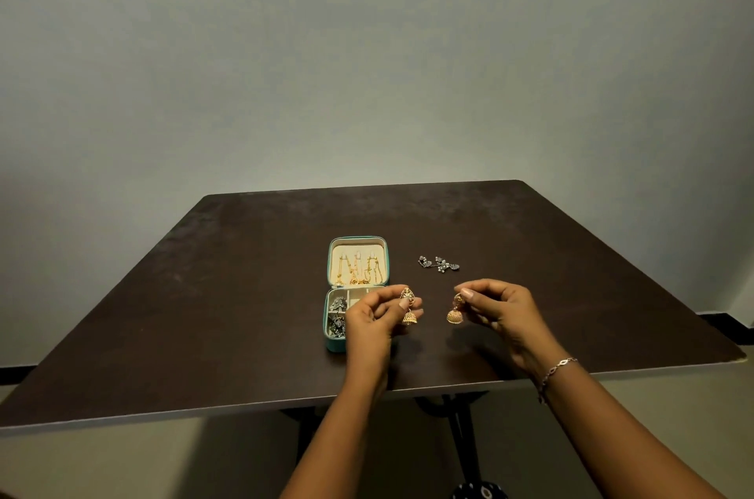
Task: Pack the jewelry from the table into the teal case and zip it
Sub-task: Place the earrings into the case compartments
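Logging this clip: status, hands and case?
Left hand pinches gold bell-shaped earring, right hand its twin. Teal zip case open, partly filled. Silver beaded piece unpacked on dark table.

one wide head-worn view, forward and down over the near dark table [228, 294] toward the wall [367, 49]

bare table [204, 315] left of open case [356, 290], silver piece [438, 263] (small) right
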Motion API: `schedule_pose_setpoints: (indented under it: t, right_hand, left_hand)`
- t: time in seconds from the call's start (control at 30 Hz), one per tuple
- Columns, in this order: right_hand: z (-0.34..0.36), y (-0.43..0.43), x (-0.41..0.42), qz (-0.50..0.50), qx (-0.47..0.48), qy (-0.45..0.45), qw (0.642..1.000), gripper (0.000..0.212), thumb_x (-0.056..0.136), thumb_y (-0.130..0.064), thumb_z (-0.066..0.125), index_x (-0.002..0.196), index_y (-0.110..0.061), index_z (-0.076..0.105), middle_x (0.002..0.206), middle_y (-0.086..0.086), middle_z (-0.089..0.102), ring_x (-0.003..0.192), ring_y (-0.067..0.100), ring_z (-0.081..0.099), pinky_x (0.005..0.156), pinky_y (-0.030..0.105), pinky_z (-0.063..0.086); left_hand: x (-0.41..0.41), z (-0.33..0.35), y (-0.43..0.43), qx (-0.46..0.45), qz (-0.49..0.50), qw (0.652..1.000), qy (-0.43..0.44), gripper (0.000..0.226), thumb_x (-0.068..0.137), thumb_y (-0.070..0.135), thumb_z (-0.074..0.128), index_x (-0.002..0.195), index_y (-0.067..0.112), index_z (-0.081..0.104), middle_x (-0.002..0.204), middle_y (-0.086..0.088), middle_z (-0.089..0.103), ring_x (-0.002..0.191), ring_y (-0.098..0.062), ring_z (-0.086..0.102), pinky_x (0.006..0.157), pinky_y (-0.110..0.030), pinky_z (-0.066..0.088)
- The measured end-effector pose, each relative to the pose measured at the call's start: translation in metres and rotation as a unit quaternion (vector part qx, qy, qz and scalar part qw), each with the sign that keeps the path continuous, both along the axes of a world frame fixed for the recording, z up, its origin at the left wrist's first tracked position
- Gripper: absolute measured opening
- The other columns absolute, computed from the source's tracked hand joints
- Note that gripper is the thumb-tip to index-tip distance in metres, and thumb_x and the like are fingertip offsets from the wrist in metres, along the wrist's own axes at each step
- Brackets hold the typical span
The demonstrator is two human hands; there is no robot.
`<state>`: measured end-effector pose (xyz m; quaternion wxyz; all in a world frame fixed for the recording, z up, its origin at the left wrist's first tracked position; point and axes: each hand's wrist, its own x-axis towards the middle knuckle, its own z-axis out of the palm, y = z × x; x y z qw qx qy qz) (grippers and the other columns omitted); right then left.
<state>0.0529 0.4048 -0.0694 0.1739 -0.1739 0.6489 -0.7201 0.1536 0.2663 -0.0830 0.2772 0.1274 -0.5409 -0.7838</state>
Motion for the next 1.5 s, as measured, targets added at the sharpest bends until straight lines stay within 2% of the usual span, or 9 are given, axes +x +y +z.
schedule_pose_setpoints:
  t: [0.2, 0.4, 0.57, 0.7, 0.87, 1.1, 1.23, 1.37, 1.5]
  right_hand:
    - [0.004, -0.002, 0.008, 0.019, 0.009, 0.011, 1.000, 0.010, 0.083, 0.001, 0.058, 0.082, -0.003, 0.066, 0.076, 0.012, 0.067, 0.071, 0.019, 0.064, 0.062, 0.019, 0.052]
    - [0.008, -0.021, 0.019, 0.045, 0.015, 0.024, 0.999, 0.008, 0.083, 0.004, 0.056, 0.088, 0.006, 0.062, 0.078, 0.017, 0.065, 0.065, 0.015, 0.067, 0.057, 0.019, 0.055]
    - [0.009, -0.053, 0.027, 0.068, 0.022, 0.061, 0.996, 0.008, 0.083, 0.006, 0.056, 0.086, 0.005, 0.063, 0.078, 0.016, 0.066, 0.072, 0.021, 0.066, 0.063, 0.020, 0.056]
    - [0.011, -0.082, 0.033, 0.087, 0.028, 0.102, 0.991, 0.005, 0.082, 0.008, 0.058, 0.083, 0.006, 0.062, 0.074, 0.014, 0.065, 0.066, 0.015, 0.066, 0.066, 0.020, 0.056]
    - [-0.001, -0.102, 0.034, 0.083, 0.093, 0.151, 0.981, 0.011, 0.080, 0.000, 0.064, 0.074, -0.009, 0.065, 0.077, 0.010, 0.070, 0.074, 0.022, 0.069, 0.074, 0.034, 0.056]
    - [-0.002, -0.121, 0.019, 0.056, 0.134, 0.215, 0.966, 0.018, 0.079, -0.001, 0.065, 0.069, -0.017, 0.064, 0.074, 0.005, 0.069, 0.072, 0.017, 0.068, 0.074, 0.030, 0.054]
    - [0.003, -0.135, 0.009, 0.087, 0.179, 0.284, 0.938, 0.014, 0.079, -0.001, 0.066, 0.074, -0.014, 0.065, 0.078, 0.004, 0.070, 0.073, 0.008, 0.066, 0.072, 0.020, 0.053]
    - [0.006, -0.141, -0.001, 0.118, 0.242, 0.353, 0.896, 0.005, 0.079, -0.005, 0.067, 0.079, -0.010, 0.068, 0.084, 0.003, 0.071, 0.078, 0.012, 0.066, 0.073, 0.022, 0.050]
    - [0.013, -0.144, -0.006, 0.155, 0.268, 0.395, 0.865, 0.006, 0.081, -0.003, 0.065, 0.083, -0.007, 0.068, 0.083, 0.000, 0.069, 0.075, 0.005, 0.062, 0.072, 0.014, 0.048]
  left_hand:
    - [0.010, 0.002, -0.023, -0.011, 0.096, 0.995, 0.022, 0.021, 0.084, -0.003, 0.056, 0.093, 0.014, 0.064, 0.091, -0.012, 0.070, 0.076, -0.013, 0.068, 0.060, -0.021, 0.053]
    - [0.021, -0.012, -0.062, -0.044, 0.243, 0.969, 0.027, 0.025, 0.089, -0.002, 0.051, 0.108, 0.009, 0.062, 0.091, -0.005, 0.066, 0.071, -0.008, 0.066, 0.058, -0.012, 0.052]
    - [0.027, -0.037, -0.092, -0.093, 0.302, 0.949, -0.004, 0.027, 0.089, -0.004, 0.050, 0.107, 0.013, 0.061, 0.106, -0.020, 0.062, 0.070, -0.004, 0.065, 0.060, -0.009, 0.048]
    - [0.024, -0.038, -0.095, -0.141, 0.280, 0.949, -0.027, 0.032, 0.089, -0.004, 0.049, 0.093, 0.026, 0.061, 0.108, -0.019, 0.060, 0.079, -0.011, 0.063, 0.063, -0.008, 0.048]
    - [0.024, -0.042, -0.096, -0.163, 0.264, 0.949, -0.059, 0.029, 0.090, -0.002, 0.049, 0.090, 0.026, 0.059, 0.105, -0.017, 0.061, 0.082, -0.012, 0.063, 0.064, -0.009, 0.048]
    - [0.025, -0.043, -0.096, -0.150, 0.253, 0.954, -0.067, 0.030, 0.090, -0.001, 0.049, 0.088, 0.028, 0.057, 0.095, -0.008, 0.064, 0.080, -0.012, 0.064, 0.064, -0.015, 0.050]
    - [0.026, -0.044, -0.095, -0.144, 0.241, 0.957, -0.074, 0.029, 0.090, 0.001, 0.050, 0.086, 0.029, 0.057, 0.094, -0.008, 0.065, 0.082, -0.013, 0.065, 0.067, -0.020, 0.051]
    - [0.027, -0.042, -0.094, -0.147, 0.235, 0.958, -0.078, 0.028, 0.090, 0.001, 0.051, 0.086, 0.029, 0.057, 0.093, -0.007, 0.065, 0.083, -0.013, 0.065, 0.067, -0.021, 0.051]
    - [0.026, -0.040, -0.095, -0.148, 0.232, 0.957, -0.086, 0.030, 0.090, 0.001, 0.050, 0.086, 0.029, 0.057, 0.094, -0.005, 0.065, 0.084, -0.013, 0.065, 0.066, -0.020, 0.050]
